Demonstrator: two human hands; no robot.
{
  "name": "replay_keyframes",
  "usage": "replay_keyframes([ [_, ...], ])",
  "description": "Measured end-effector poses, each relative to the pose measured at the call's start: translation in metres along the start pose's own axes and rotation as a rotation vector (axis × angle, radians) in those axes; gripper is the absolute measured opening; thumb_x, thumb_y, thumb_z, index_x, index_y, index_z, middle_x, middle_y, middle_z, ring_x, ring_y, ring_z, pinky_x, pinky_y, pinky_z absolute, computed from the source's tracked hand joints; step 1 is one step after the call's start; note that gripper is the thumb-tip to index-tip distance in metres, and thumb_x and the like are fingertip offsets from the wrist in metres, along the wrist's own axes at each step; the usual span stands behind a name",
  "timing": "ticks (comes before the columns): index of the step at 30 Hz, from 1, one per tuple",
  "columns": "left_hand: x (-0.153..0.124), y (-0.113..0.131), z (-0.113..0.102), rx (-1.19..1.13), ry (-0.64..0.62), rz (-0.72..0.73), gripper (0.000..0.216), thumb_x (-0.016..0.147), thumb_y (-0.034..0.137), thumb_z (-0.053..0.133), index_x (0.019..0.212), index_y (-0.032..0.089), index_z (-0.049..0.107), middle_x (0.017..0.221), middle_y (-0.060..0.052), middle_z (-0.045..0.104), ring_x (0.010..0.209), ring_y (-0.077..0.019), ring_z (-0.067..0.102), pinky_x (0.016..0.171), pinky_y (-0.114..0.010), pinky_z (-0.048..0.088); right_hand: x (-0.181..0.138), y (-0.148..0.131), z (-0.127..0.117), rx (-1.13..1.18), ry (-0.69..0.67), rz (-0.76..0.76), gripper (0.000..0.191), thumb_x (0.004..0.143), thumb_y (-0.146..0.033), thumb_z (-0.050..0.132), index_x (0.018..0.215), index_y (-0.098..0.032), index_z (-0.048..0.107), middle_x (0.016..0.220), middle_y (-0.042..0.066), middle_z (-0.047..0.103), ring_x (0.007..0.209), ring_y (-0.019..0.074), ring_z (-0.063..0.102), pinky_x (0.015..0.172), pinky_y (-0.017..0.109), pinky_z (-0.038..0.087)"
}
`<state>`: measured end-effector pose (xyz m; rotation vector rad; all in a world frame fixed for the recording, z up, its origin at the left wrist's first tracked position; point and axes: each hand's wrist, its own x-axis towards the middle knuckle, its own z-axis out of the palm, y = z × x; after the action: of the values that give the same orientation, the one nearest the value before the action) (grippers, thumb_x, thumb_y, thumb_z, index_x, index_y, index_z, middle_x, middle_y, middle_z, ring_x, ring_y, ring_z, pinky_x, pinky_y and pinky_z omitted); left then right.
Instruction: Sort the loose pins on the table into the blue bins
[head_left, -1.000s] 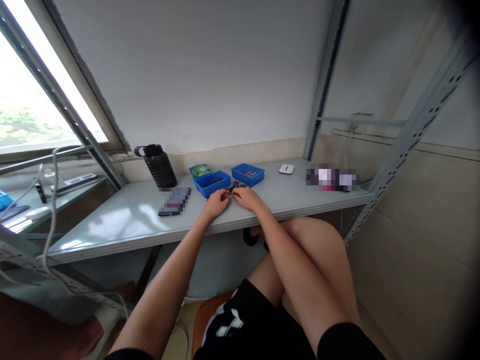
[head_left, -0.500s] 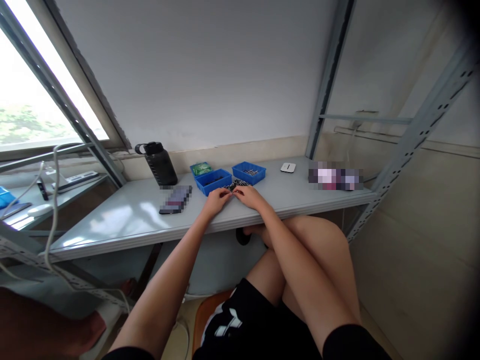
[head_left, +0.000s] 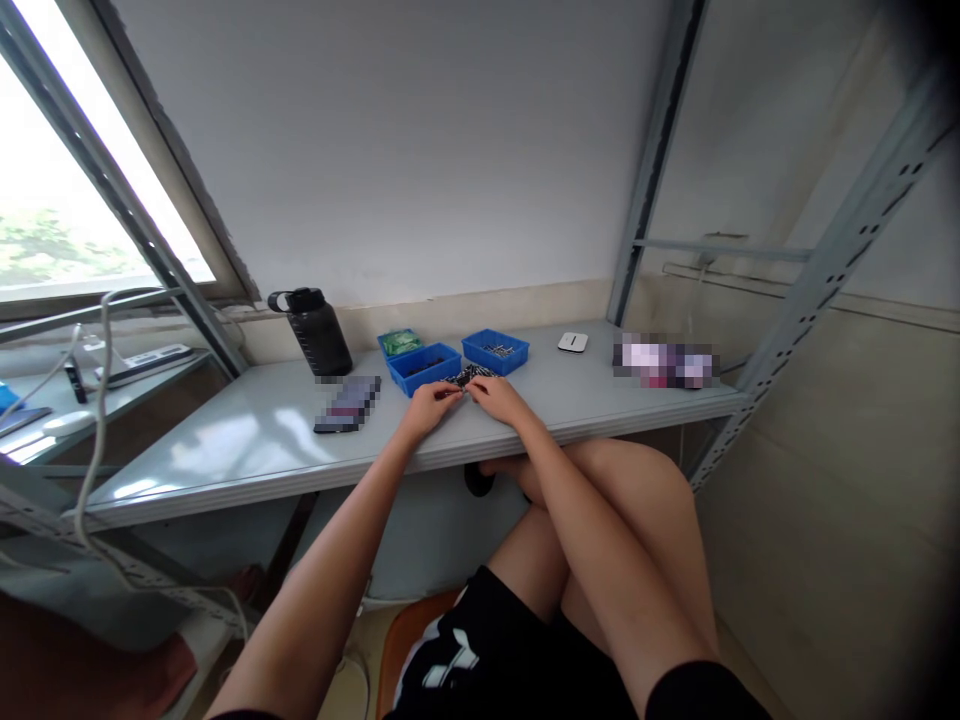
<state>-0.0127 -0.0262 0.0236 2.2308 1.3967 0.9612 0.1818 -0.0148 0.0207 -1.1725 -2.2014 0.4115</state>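
Observation:
My left hand (head_left: 430,408) rests near the front edge of the grey table, its fingers pinched around something too small to name. Close beside it, my right hand (head_left: 496,397) is pinched the same way, fingertips almost meeting the left ones. Just behind both hands lies a pile of small black and silvery pieces (head_left: 474,373), partly covered by the fingers. A blue bin (head_left: 426,380) with dark small parts stands behind my left hand. Another blue bin (head_left: 516,361), with thin silvery pieces in it, sits behind my right hand.
A green packet (head_left: 403,344) lies in a third blue container at the back. To the left stand a dark water bottle (head_left: 321,335) and a blurred phone-like object (head_left: 349,404). A white square item (head_left: 573,343) and a blurred bundle (head_left: 664,361) lie right. Metal posts (head_left: 660,160) frame the table (head_left: 247,430).
The view has shifted slightly. My hands stay at the same spot by the pile, with fingertips a little farther apart.

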Motion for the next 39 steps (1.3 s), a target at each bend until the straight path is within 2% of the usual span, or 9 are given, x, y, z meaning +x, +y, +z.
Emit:
replay_keyframes([
  [15,0.0,-0.0014,-0.0023,-0.034,0.003,0.014,0.026,0.098,0.035,0.063,0.116,0.018,0.066,0.12,-0.008,0.068,0.103,-0.0236,0.068,0.09,-0.045,0.058,-0.0009,0.0004,0.0009,0.004,-0.022,0.004,0.028,0.1,-0.039,0.058,0.115,-0.016,0.064,0.113,0.007,0.066,0.098,0.0178,0.066,0.088,0.039,0.057],
  [23,-0.0002,-0.0058,0.0015,-0.038,-0.004,0.0,0.027,0.098,0.036,0.063,0.116,0.016,0.065,0.116,-0.007,0.069,0.097,-0.0222,0.069,0.085,-0.042,0.059,-0.0018,-0.0012,0.0001,0.0,0.007,0.018,0.028,0.1,-0.039,0.058,0.116,-0.016,0.064,0.115,0.007,0.066,0.099,0.018,0.066,0.089,0.039,0.057],
  [39,-0.0002,-0.0092,0.0025,-0.005,-0.025,-0.005,0.027,0.098,0.036,0.064,0.116,0.016,0.065,0.115,-0.007,0.069,0.096,-0.0221,0.069,0.084,-0.042,0.06,-0.0001,0.0017,0.0023,-0.011,0.036,0.047,0.028,0.1,-0.039,0.058,0.116,-0.016,0.064,0.116,0.007,0.066,0.1,0.0181,0.065,0.089,0.039,0.057],
])
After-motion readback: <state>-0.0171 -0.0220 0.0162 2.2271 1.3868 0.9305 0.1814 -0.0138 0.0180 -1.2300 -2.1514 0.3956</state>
